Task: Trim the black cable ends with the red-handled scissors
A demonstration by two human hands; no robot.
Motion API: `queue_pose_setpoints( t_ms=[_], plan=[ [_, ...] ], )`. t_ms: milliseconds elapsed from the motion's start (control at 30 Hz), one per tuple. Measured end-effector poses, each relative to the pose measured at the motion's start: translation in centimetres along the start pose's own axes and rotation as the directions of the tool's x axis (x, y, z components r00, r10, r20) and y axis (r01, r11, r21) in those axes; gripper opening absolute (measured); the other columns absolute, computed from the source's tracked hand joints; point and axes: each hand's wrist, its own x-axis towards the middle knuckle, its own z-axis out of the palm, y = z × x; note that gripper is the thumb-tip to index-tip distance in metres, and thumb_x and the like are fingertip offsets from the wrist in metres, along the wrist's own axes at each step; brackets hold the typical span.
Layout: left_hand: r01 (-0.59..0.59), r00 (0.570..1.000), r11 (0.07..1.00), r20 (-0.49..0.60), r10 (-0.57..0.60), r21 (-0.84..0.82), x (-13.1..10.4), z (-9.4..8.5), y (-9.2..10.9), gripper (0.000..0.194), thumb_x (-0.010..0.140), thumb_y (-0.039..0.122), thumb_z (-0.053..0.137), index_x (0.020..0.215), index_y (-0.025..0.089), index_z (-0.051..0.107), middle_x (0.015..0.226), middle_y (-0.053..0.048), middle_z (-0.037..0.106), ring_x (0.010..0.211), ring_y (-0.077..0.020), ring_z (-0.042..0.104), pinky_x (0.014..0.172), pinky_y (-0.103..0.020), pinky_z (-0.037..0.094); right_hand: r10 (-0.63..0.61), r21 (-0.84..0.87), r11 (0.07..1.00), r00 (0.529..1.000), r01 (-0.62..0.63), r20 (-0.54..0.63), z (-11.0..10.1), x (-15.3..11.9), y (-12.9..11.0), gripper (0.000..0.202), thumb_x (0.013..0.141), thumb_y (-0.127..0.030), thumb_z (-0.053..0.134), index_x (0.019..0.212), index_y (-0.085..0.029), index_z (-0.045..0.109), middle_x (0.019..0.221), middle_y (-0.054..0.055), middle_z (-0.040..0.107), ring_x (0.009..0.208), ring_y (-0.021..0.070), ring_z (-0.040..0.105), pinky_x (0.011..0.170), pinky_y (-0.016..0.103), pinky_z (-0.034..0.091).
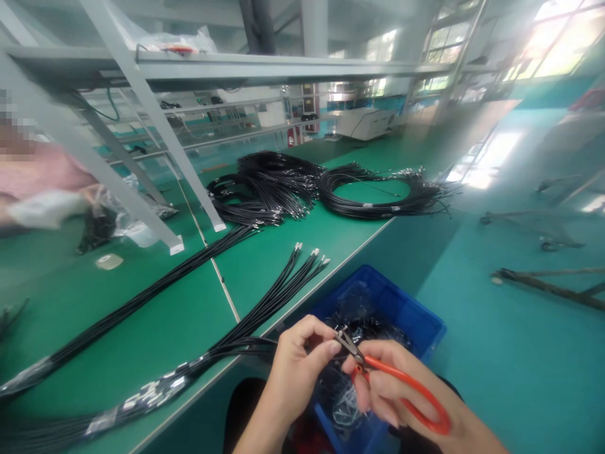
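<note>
In the lower middle, my left hand (pixel 299 360) pinches the end of a thin black cable (pixel 255 344), with small metal tips showing past the fingertips. My right hand (pixel 385 381) is closed around red-handled cutting pliers (pixel 409 381), whose jaws meet the cable end at my left fingertips. Whether the jaws bite on it cannot be made out. The cable runs back to a taped bundle of black cables (pixel 246 325) on the green table (pixel 155 315). Both hands are above a blue crate (pixel 420 315) holding plastic bags and loose scraps.
Another long cable bundle (pixel 142 296) lies farther left. Coiled black cables (pixel 359 208) and a heaped pile (pixel 278 183) sit toward the back. Metal shelf posts (pixel 155 113) rise from the table. At left, a person in pink (pixel 42 170) handles plastic bags. A tape roll (pixel 109 261) lies nearby.
</note>
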Motion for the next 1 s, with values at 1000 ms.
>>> queue_pose_setpoints(
  t_ms=[1000],
  plan=[
    [0.015, 0.999, 0.995, 0.038, -0.012, -0.101, 0.6, -0.4, -0.6, 0.011, 0.076, 0.025, 0.067, 0.074, 0.015, 0.062, 0.069, 0.002, 0.057, 0.064, -0.0102, 0.047, 0.061, -0.020, 0.036, 0.071, -0.215, 0.974, 0.997, -0.076, -0.028, -0.8, -0.5, 0.1, 0.026, 0.064, -0.019, 0.069, 0.087, -0.012, 0.060, 0.055, -0.001, 0.061, 0.038, 0.0037, 0.039, 0.038, 0.016, 0.028]
  ],
)
